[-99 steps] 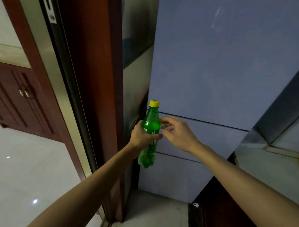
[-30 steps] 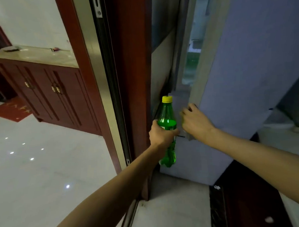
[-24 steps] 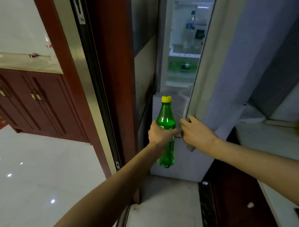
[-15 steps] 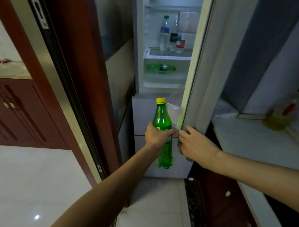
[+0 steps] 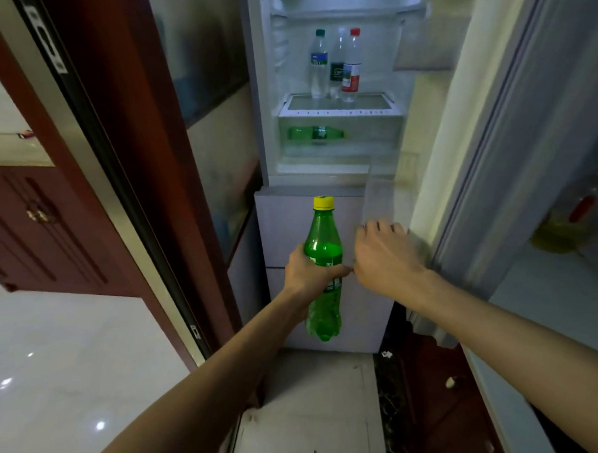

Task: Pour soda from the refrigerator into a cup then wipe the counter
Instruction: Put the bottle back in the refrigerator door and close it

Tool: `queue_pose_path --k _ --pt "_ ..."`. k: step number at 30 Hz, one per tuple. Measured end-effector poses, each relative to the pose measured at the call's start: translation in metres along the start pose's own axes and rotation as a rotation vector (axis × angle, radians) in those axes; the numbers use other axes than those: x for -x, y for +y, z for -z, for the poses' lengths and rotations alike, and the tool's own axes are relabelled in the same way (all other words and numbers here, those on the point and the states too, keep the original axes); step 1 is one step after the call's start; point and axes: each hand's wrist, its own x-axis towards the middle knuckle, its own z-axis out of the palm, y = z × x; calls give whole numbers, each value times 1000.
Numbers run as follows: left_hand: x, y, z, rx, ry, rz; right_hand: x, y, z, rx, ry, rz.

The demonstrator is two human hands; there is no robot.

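Green plastic soda bottle with yellow cap [image 5: 323,259] upright, left hand [image 5: 310,272] wrapped round its middle. Right hand [image 5: 384,255] just beside, loosely curled, empty; open white refrigerator shelf [image 5: 340,111] ahead, above.

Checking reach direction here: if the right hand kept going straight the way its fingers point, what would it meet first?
Probably the inner edge of the open fridge door: the right hand is blurred and points up and forward beside it. Depth is unclear.

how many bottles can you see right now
5. A green bottle in the left hand; three upright on the fridge shelf: green-capped, clear middle, red-capped; a second green one lying in the drawer below. Others may be hidden.
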Motion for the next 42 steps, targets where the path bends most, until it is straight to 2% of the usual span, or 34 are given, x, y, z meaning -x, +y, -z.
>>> queue_pose_path --k 4,8,11,14,19,26,31,37,42 --pt "-5 7 -9 -18 15 -13 15 13 -8 35 40 7" --pt "-19 38 -18 45 12 -85 29 25 -17 49 40 -75" --pt "-38 71 -25 134 -10 -157 32 35 -22 -6 131 -140" --pt "-54 104 -31 230 -70 -244 31 42 -24 -38 168 -199" --pt "-68 143 -43 368 -194 -334 43 46 -27 -60 131 -326" --pt "-73 154 -81 502 -340 -339 53 39 -29 -147 193 -517" --pt "-68 140 -112 593 -411 -274 59 47 -20 -237 105 -517" --pt "-59 135 -142 558 -442 -281 70 56 -22 -376 37 -440" --pt "-64 133 -152 354 -454 -332 67 51 -24 -354 69 -443"
